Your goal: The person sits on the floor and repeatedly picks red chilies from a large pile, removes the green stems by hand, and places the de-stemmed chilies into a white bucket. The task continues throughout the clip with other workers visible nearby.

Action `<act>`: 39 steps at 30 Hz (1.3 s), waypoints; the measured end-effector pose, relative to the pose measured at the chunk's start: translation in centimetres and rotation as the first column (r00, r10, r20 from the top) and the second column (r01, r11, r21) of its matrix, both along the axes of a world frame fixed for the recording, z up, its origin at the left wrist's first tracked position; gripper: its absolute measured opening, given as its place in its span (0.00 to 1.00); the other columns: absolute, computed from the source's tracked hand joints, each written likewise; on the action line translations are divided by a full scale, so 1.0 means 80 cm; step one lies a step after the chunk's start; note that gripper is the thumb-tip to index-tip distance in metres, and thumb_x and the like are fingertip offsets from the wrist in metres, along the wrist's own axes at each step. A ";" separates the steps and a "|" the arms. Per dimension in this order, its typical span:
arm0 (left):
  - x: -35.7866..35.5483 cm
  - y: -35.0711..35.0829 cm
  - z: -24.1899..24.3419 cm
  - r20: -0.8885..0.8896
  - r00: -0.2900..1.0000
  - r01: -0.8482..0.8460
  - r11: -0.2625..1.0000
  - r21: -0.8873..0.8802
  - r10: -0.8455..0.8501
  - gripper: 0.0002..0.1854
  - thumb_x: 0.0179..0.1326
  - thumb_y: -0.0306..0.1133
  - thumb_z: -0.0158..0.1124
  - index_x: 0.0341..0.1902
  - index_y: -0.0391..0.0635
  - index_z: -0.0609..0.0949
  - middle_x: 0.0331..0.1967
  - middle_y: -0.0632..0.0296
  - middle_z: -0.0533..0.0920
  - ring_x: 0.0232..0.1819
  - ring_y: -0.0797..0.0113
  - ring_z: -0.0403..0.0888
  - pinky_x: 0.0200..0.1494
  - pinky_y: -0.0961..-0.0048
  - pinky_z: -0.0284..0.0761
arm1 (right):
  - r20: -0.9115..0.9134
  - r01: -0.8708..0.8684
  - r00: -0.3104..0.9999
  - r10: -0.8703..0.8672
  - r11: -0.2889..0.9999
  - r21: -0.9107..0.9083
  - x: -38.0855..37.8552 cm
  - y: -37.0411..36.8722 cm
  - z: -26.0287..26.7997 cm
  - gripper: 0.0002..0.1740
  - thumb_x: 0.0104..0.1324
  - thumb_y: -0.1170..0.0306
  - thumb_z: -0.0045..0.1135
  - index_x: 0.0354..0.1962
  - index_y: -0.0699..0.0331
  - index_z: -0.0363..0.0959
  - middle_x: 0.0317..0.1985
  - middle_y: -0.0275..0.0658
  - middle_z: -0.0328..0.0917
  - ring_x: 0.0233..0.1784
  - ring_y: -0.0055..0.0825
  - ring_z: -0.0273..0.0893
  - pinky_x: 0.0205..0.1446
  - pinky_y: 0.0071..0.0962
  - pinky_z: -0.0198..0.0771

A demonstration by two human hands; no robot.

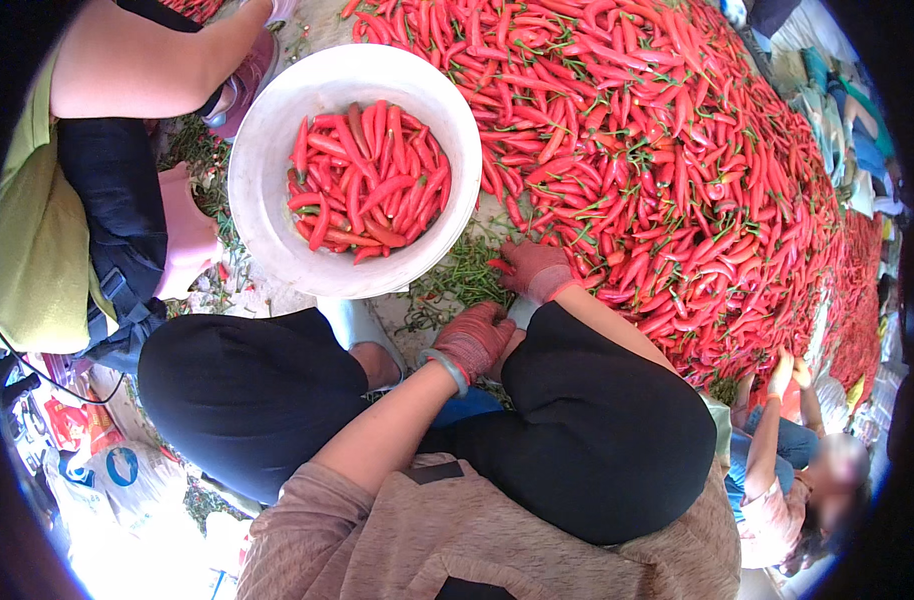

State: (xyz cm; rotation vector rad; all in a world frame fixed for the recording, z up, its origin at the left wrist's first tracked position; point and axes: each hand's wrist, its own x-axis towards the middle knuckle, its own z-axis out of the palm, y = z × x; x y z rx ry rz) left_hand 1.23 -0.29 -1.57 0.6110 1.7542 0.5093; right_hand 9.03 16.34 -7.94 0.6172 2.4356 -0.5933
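Observation:
My left hand (475, 341), in a red knit glove with a bracelet at the wrist, is curled near my shin; whether anything is inside its fingers is hidden. Further right and forward, my right hand (535, 270), in the same kind of glove, is at the near edge of a large heap of red chili peppers (652, 150). A red tip shows at its fingers, but I cannot tell if it is held. A round white plastic bucket (254, 180) stands ahead of my feet, partly filled with red chili peppers (374, 180). Green pepper stems (468, 281) lie between bucket and hands.
At the left a person (119, 187) sits close to the bucket, beside a pink object (183, 232). At the lower right another person (779, 457) reaches towards the heap with gloved hands. Plastic bags (126, 480) lie at the lower left. More peppers and people are at the far right.

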 end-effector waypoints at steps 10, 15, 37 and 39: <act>-0.002 -0.003 0.000 0.007 1.000 -0.008 1.000 0.012 0.008 0.21 0.61 0.45 0.58 0.49 0.40 0.81 0.45 0.44 0.82 0.50 0.46 0.79 0.55 0.60 0.73 | -0.078 0.029 0.996 -0.039 0.993 -0.115 0.015 0.007 -0.016 0.17 0.61 0.57 0.57 0.44 0.54 0.71 0.37 0.45 0.78 0.39 0.47 0.78 0.40 0.46 0.70; -0.001 -0.002 0.002 0.013 1.000 -0.023 0.999 0.026 0.023 0.21 0.61 0.44 0.58 0.49 0.40 0.81 0.45 0.44 0.82 0.50 0.46 0.79 0.55 0.59 0.73 | -0.212 0.050 0.976 -0.048 0.999 0.002 0.034 0.002 -0.003 0.16 0.63 0.57 0.56 0.46 0.54 0.73 0.36 0.44 0.79 0.40 0.46 0.78 0.40 0.44 0.72; 0.001 -0.002 -0.004 0.006 1.000 -0.012 1.000 0.026 0.011 0.21 0.61 0.44 0.58 0.49 0.40 0.81 0.44 0.45 0.83 0.49 0.48 0.80 0.54 0.60 0.73 | 0.121 -0.014 0.993 0.002 0.995 0.099 0.019 -0.005 0.005 0.16 0.57 0.65 0.55 0.45 0.51 0.72 0.33 0.45 0.80 0.41 0.46 0.80 0.38 0.49 0.71; 0.000 -0.001 -0.005 0.029 1.000 -0.009 0.999 0.031 0.008 0.21 0.60 0.44 0.58 0.49 0.40 0.81 0.44 0.45 0.83 0.50 0.48 0.80 0.54 0.60 0.73 | 0.106 0.004 0.994 -0.015 0.994 0.105 0.027 -0.003 -0.002 0.17 0.57 0.64 0.56 0.46 0.52 0.73 0.34 0.47 0.81 0.41 0.48 0.80 0.38 0.49 0.72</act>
